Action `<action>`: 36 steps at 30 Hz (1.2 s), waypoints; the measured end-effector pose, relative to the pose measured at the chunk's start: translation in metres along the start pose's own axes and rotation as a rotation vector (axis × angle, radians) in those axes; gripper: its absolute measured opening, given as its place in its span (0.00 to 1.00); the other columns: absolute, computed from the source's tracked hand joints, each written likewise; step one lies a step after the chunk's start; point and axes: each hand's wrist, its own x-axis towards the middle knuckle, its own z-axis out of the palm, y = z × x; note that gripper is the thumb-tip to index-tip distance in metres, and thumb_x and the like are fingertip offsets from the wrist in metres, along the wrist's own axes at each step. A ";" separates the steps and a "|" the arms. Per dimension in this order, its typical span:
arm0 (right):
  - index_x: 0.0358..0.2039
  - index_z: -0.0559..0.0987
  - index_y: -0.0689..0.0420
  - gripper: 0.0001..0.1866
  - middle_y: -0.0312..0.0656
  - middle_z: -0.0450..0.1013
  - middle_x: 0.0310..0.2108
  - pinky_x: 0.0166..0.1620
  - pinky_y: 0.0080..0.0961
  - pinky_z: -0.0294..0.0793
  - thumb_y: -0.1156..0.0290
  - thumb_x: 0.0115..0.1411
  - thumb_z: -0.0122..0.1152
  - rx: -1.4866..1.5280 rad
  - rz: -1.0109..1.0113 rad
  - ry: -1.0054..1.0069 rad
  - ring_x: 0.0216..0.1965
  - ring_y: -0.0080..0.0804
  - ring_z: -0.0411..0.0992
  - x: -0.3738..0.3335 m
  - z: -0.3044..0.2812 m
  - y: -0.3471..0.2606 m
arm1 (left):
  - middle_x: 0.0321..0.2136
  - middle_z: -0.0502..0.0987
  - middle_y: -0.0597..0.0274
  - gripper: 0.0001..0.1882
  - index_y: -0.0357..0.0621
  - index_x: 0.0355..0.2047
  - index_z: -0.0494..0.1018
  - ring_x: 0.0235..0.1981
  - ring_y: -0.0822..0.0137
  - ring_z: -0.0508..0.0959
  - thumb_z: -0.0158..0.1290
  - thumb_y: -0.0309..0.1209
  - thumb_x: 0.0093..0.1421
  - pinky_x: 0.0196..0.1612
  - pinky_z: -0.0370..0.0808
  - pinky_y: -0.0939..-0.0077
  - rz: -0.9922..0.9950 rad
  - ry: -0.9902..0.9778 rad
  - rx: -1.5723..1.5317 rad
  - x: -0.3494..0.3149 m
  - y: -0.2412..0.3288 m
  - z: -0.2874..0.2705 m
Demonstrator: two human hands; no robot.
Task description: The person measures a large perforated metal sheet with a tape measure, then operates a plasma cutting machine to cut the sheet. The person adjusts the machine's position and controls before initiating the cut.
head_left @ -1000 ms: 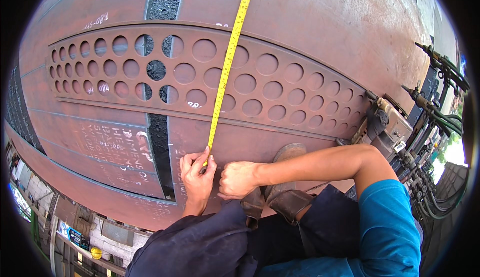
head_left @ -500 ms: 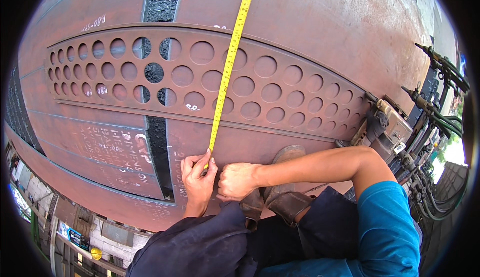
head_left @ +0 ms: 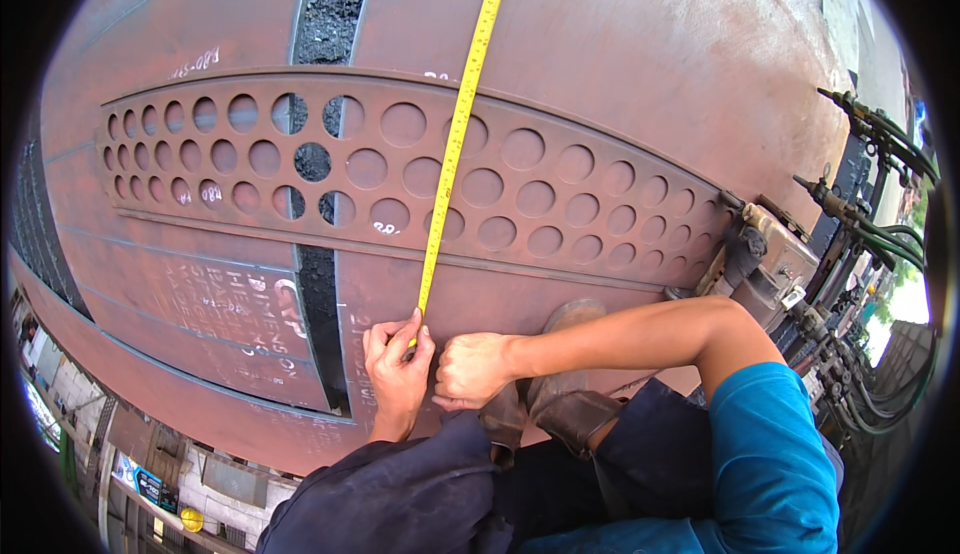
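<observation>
A yellow tape measure blade (head_left: 446, 174) runs from the top of the view down across a long rust-brown steel rail (head_left: 380, 89) with rows of round holes. My left hand (head_left: 397, 372) pinches the near end of the blade between thumb and fingers, just below the rail's near edge. Beside it, nearly touching, my right hand (head_left: 473, 369) is closed in a fist with the back of the hand up. Whatever it may hold is hidden. The rail lies on a large reddish steel plate (head_left: 600, 74) with white chalk and paint marks.
Dark gaps (head_left: 335, 14) split the plate left of the tape. At the rail's right end sits a boxy machine (head_left: 780, 254), with torches and green hoses (head_left: 905, 244) beyond. My brown boots (head_left: 570, 379) stand near my right forearm. A yellow round object (head_left: 191, 519) is at lower left.
The view has shifted slightly, so the rail appears a little lower. Both hands stay almost in place, the left still pinching the tape end.
</observation>
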 end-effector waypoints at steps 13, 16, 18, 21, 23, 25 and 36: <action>0.15 0.79 0.57 0.22 0.47 0.75 0.17 0.28 0.44 0.76 0.60 0.64 0.55 -0.031 -0.012 -0.013 0.21 0.51 0.75 -0.001 0.000 -0.008 | 0.31 0.77 0.58 0.19 0.49 0.45 0.86 0.36 0.56 0.76 0.67 0.23 0.51 0.41 0.74 0.61 0.060 0.084 -0.034 -0.011 -0.010 0.008; 0.16 0.77 0.57 0.21 0.45 0.76 0.18 0.30 0.44 0.77 0.61 0.64 0.56 -0.066 0.004 -0.056 0.22 0.49 0.76 -0.001 -0.002 -0.008 | 0.32 0.78 0.57 0.17 0.48 0.44 0.86 0.36 0.56 0.76 0.67 0.24 0.52 0.42 0.75 0.61 0.054 0.087 -0.034 -0.010 -0.009 0.006; 0.16 0.77 0.57 0.21 0.46 0.76 0.18 0.30 0.45 0.77 0.61 0.64 0.56 -0.077 0.025 -0.055 0.22 0.49 0.76 -0.002 0.000 -0.010 | 0.32 0.78 0.57 0.17 0.47 0.44 0.86 0.37 0.56 0.76 0.67 0.24 0.52 0.42 0.75 0.61 0.059 0.093 -0.032 -0.012 -0.010 0.008; 0.15 0.78 0.57 0.21 0.46 0.76 0.18 0.30 0.45 0.77 0.61 0.64 0.56 -0.082 0.032 -0.051 0.22 0.50 0.76 -0.001 -0.004 -0.012 | 0.32 0.78 0.57 0.17 0.47 0.44 0.86 0.36 0.55 0.76 0.66 0.24 0.52 0.42 0.75 0.61 0.077 0.108 -0.042 -0.010 -0.010 0.008; 0.15 0.78 0.57 0.21 0.46 0.76 0.18 0.30 0.45 0.77 0.61 0.63 0.56 -0.086 0.024 -0.041 0.22 0.50 0.76 0.000 -0.006 -0.011 | 0.32 0.77 0.56 0.17 0.47 0.44 0.86 0.36 0.55 0.76 0.66 0.24 0.52 0.42 0.75 0.60 0.088 0.110 -0.035 -0.008 -0.009 0.008; 0.15 0.78 0.57 0.21 0.47 0.76 0.18 0.30 0.45 0.77 0.61 0.63 0.57 -0.086 0.026 -0.058 0.22 0.50 0.76 0.001 -0.003 -0.012 | 0.31 0.77 0.58 0.17 0.48 0.45 0.86 0.37 0.56 0.76 0.66 0.25 0.53 0.42 0.75 0.61 0.086 0.115 -0.023 -0.010 -0.009 0.006; 0.14 0.77 0.57 0.21 0.46 0.75 0.16 0.28 0.43 0.77 0.61 0.62 0.58 -0.071 0.014 -0.006 0.20 0.50 0.75 0.002 -0.003 -0.008 | 0.34 0.78 0.58 0.19 0.48 0.47 0.85 0.38 0.57 0.75 0.66 0.24 0.53 0.42 0.75 0.63 0.073 0.080 -0.048 -0.010 -0.015 0.007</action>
